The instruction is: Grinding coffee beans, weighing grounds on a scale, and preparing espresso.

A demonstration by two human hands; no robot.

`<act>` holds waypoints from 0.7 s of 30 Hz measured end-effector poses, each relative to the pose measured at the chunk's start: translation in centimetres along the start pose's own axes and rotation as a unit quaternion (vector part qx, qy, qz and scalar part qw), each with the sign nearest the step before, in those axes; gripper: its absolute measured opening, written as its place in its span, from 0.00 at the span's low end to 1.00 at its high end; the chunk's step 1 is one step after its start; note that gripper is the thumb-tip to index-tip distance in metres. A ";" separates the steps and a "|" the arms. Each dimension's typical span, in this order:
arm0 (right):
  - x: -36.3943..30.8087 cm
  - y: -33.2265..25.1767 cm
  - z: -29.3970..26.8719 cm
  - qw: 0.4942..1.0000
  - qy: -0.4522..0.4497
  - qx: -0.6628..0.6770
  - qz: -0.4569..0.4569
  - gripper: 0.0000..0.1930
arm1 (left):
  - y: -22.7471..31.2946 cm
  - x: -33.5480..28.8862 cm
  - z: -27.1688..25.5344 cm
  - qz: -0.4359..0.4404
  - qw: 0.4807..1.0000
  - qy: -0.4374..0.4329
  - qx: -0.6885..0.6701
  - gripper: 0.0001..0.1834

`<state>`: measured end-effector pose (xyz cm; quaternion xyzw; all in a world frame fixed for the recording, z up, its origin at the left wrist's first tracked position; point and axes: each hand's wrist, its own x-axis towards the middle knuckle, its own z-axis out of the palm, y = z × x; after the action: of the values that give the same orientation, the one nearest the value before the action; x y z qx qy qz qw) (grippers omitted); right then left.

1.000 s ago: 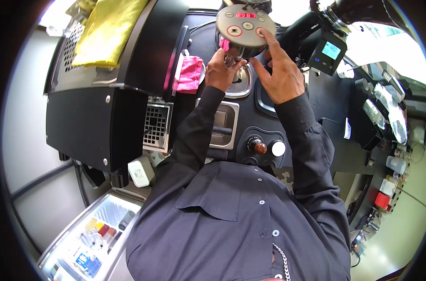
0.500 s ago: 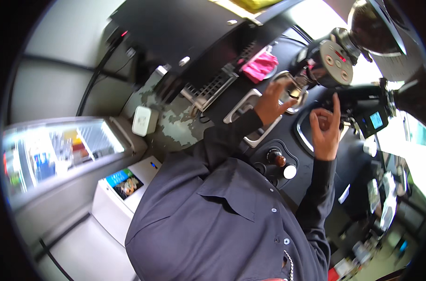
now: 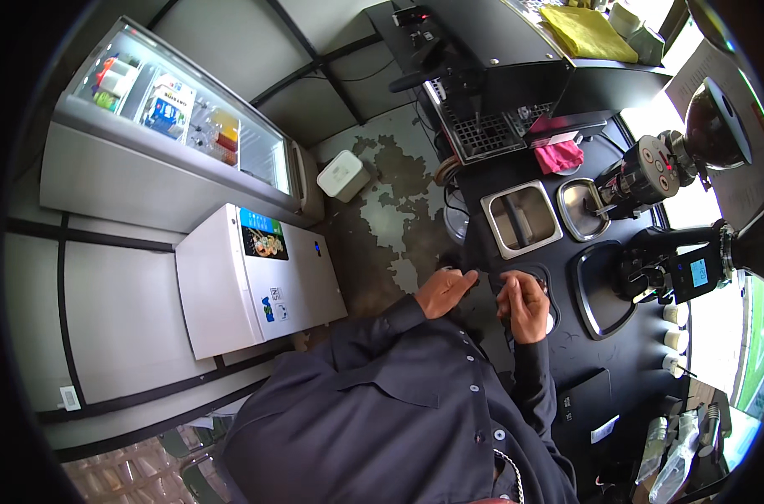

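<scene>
Close in front of my torso are both hands, a small gap between them. My left hand (image 3: 446,292) is closed, its thumb pointing toward the right; anything inside it is hidden. My right hand (image 3: 523,309) has curled fingers pressed together above a dark tamping mat (image 3: 543,273) at the counter's near edge. Whatever it may hold cannot be made out. Part of a white round thing (image 3: 551,323) shows beside the right hand. Beyond the hands is a steel knock box (image 3: 523,220) with a dark bar across it.
Two coffee grinders (image 3: 646,172) (image 3: 684,273) stand along the right, near a steel tray (image 3: 582,210) and a black-rimmed tray (image 3: 604,290). An espresso machine (image 3: 516,67) is at the back, a pink cloth (image 3: 558,156) beside it. Left are a display fridge (image 3: 172,185) and white cabinet (image 3: 256,281).
Both hands have drawn back from the grinders toward my torso and come closer together. The fingers, spread or extended before, are now closed. My view has turned toward the left.
</scene>
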<state>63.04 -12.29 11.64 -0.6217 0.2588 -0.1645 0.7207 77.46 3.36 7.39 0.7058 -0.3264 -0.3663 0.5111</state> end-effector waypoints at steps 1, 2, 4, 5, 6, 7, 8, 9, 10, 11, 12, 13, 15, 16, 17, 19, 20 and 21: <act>0.3 0.1 0.3 0.998 -0.057 -0.031 0.000 0.17 | -1.0 -1.2 -0.6 -0.013 0.999 -0.015 -0.040 0.34; 0.7 -0.5 1.0 0.998 -0.055 -0.036 -0.002 0.17 | -1.4 -1.8 -1.2 -0.023 0.996 -0.033 -0.081 0.33; 1.7 -2.2 3.2 0.995 -0.050 0.063 -0.052 0.17 | -0.1 -2.7 -3.4 -0.027 0.994 -0.036 -0.101 0.29; 2.3 -3.0 4.2 0.996 -0.046 0.057 -0.055 0.17 | 0.2 -3.1 -4.8 -0.034 0.993 -0.032 -0.113 0.28; 3.3 -3.8 5.2 0.994 -0.023 0.062 -0.089 0.17 | -0.1 -3.1 -5.7 -0.029 0.992 -0.040 -0.116 0.28; 4.5 -4.3 5.9 0.990 0.002 0.067 -0.125 0.18 | -0.5 -3.1 -6.5 0.011 0.990 -0.001 -0.143 0.25; 5.6 -4.7 5.6 0.989 0.018 0.066 -0.131 0.17 | -0.8 -2.8 -7.6 0.047 0.984 0.030 -0.170 0.25; 6.7 -4.7 5.4 0.991 0.030 0.038 -0.127 0.17 | -1.3 -2.7 -9.4 0.034 0.987 0.009 -0.159 0.25; 7.7 -4.5 5.1 0.991 0.042 0.010 -0.123 0.17 | -1.7 -2.4 -10.8 0.036 0.986 -0.005 -0.163 0.25; 8.9 -4.4 5.2 0.992 0.047 0.014 -0.116 0.16 | -2.1 -1.8 -12.3 0.044 0.987 -0.012 -0.155 0.23; 10.0 -3.9 6.2 0.991 0.059 0.008 -0.118 0.16 | -2.5 -1.1 -14.0 0.053 0.987 -0.018 -0.148 0.22; 11.2 -3.5 7.4 0.993 0.067 -0.035 -0.092 0.15 | -3.3 -0.6 -15.7 0.057 0.986 -0.030 -0.151 0.22; 14.4 -2.3 10.4 0.968 0.094 -0.211 -0.100 0.17 | -4.8 0.8 -19.3 0.060 0.989 -0.036 -0.127 0.21; 16.6 -1.7 12.7 0.957 0.093 -0.242 -0.129 0.20 | -5.3 1.5 -21.7 0.063 0.988 -0.050 -0.132 0.21; 19.1 -1.6 15.2 0.945 0.086 -0.275 -0.155 0.23 | -5.1 2.0 -23.8 0.065 0.991 -0.042 -0.109 0.21; 25.7 0.6 17.9 0.853 0.155 -0.435 -0.243 0.30 | -4.7 3.3 -27.4 0.082 0.992 -0.033 -0.088 0.21; 29.2 1.5 18.8 0.817 0.205 -0.482 -0.242 0.31 | -4.5 3.6 -29.0 0.083 0.991 -0.046 -0.093 0.21; 32.0 2.1 19.1 0.776 0.256 -0.525 -0.237 0.33 | -4.1 4.0 -30.8 0.094 0.992 -0.044 -0.065 0.21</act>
<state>99.88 -14.28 5.98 -0.8803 0.3243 -0.3219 0.1277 106.11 15.95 9.15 0.6202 -0.3887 -0.3679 0.5735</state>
